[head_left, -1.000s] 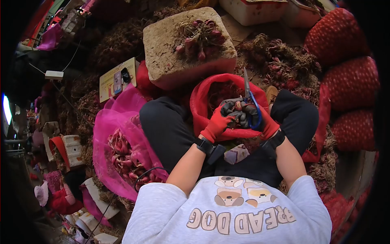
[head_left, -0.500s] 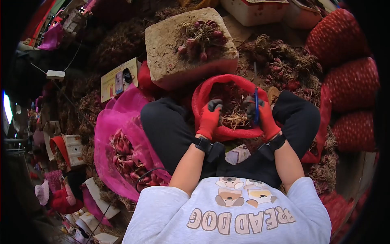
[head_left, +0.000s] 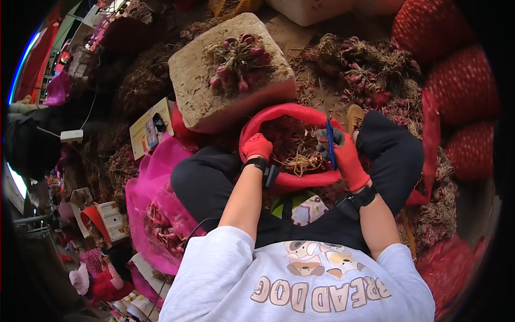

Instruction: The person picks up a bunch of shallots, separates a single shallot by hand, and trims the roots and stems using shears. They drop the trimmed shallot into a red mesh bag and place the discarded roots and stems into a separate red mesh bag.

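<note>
My left hand (head_left: 257, 147), in a red glove, is at the left rim of a red mesh bag (head_left: 284, 111), its fingers bent down and mostly hidden. In my right hand (head_left: 343, 155), gloved in red and grey, are scissors with blue handles (head_left: 330, 144), their blades pointing away from me. The bag stands open between my legs, with dry roots and stalks (head_left: 301, 161) inside. Beyond it, a bunch of shallots (head_left: 240, 61) lies on a pale foam block (head_left: 193, 75).
A pink mesh bag of shallots (head_left: 161, 222) lies at the left. Near it a phone (head_left: 152, 133) rests on a board (head_left: 140, 137). Piled shallots (head_left: 370, 70) and full red sacks (head_left: 461, 88) are at the right, with white boxes (head_left: 306, 8) at the back.
My left hand has moved left from the bag's opening to its rim, its fingers now turned away from view. The scissors remain in my right hand. The whole view has shifted slightly.
</note>
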`<state>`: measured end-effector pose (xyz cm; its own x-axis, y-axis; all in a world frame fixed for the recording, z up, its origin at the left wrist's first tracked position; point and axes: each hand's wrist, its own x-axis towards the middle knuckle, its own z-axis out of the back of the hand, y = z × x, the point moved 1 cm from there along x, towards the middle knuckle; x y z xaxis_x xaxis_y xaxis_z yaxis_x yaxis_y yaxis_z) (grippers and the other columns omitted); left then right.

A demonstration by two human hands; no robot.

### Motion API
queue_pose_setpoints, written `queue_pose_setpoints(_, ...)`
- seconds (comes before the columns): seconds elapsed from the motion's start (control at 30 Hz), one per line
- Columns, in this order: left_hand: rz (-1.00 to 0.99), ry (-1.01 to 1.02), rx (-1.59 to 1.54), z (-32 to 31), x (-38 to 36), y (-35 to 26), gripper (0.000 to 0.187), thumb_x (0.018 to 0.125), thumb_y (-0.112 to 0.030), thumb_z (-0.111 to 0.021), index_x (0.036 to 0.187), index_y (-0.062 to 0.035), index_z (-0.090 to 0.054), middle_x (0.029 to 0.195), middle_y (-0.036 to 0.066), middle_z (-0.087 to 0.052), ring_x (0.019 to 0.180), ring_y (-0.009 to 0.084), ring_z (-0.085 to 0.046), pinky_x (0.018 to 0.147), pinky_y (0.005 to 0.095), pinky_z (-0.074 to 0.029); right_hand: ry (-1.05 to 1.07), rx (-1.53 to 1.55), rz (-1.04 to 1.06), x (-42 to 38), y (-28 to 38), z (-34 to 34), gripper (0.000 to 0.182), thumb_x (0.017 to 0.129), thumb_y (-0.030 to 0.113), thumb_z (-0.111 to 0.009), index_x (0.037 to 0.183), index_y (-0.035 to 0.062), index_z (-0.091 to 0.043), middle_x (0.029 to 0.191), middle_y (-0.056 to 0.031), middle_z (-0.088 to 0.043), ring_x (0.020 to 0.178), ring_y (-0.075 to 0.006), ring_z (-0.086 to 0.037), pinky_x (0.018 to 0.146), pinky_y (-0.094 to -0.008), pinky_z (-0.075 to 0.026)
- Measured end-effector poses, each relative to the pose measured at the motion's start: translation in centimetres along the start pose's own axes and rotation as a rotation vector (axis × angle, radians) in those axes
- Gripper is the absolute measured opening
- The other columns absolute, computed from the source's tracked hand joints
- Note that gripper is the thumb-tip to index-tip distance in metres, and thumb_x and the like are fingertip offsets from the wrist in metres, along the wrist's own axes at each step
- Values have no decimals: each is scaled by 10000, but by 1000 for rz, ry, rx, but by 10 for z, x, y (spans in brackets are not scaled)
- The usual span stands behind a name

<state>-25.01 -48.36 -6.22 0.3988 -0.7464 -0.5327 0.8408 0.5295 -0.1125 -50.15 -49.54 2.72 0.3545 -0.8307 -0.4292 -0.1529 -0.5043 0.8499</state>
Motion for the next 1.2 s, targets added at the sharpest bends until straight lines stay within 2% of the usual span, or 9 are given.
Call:
queue_pose_setpoints(0.23,-85,-232,39,-25,1,11,419,723,-350,-688,1008,-58,-596,1016,165,-632,959,327,-605,837,418,-469,-29,53,60,-2,18,-7,280,836,194,-669,1039,10,-609,771,-20,-633,605,-64,-588,518,-181,-463)
queue_pose_setpoints(0.33,-33,-71,80,-20,9,1,451,716,-341,-692,1058,-67,-584,1027,160,-629,961,328,-603,851,424,-466,-17,74,26,-6,24,-8,284,834,202,-674,1036,12,-612,772,-22,-634,620,-65,-594,514,-178,-455)
queue_pose_setpoints(0.43,-214,-463,166,-33,21,4,394,705,-320,-688,1008,-76,-626,1026,160,-631,952,326,-606,816,427,-478,-30,46,51,-4,21,-7,288,833,213,-677,1034,17,-615,749,-16,-628,617,-58,-590,511,-173,-446)
queue_pose_setpoints(0.67,-94,-49,-186,7,12,7,344,767,-258,-621,1065,-87,-608,1031,114,-641,952,289,-613,830,391,-471,-23,90,5,-4,21,-5,268,843,216,-666,1031,30,-618,776,-24,-633,554,-42,-559,486,-162,-438)
queue_pose_setpoints(0.77,-470,434,-946,48,-26,12,267,817,-237,-590,1029,-76,-587,903,58,-631,796,170,-614,715,312,-484,-9,80,1,-2,16,-6,248,853,205,-651,1035,41,-620,800,-21,-636,547,-37,-552,484,-157,-433)
queue_pose_setpoints(0.9,-910,416,-814,85,-91,-1,206,877,-210,-533,1026,-69,-543,781,-10,-544,691,67,-528,609,212,-432,102,164,-28,-3,12,-13,230,841,152,-650,1043,43,-630,852,-6,-647,615,-45,-565,553,-179,-450)
queue_pose_setpoints(1.0,-507,854,-1396,74,-104,0,113,880,-81,-510,928,-28,-597,862,-1,-573,706,66,-523,609,213,-433,216,207,-42,4,7,-19,241,831,132,-653,1053,40,-628,880,-3,-654,659,-51,-575,588,-187,-456)
queue_pose_setpoints(1.1,-450,623,-1328,57,-96,-6,76,885,-143,-537,904,-81,-575,717,-26,-543,631,41,-496,540,195,-388,271,110,-6,13,-7,-21,276,819,139,-668,1060,16,-614,902,-14,-652,689,-45,-575,611,-182,-454)
queue_pose_setpoints(1.2,-642,32,-865,51,-97,-15,115,791,-70,-620,894,-29,-591,751,43,-623,690,163,-592,641,266,-457,282,54,33,16,-10,-23,301,811,148,-680,1064,4,-606,910,-25,-650,694,-41,-568,621,-181,-452)
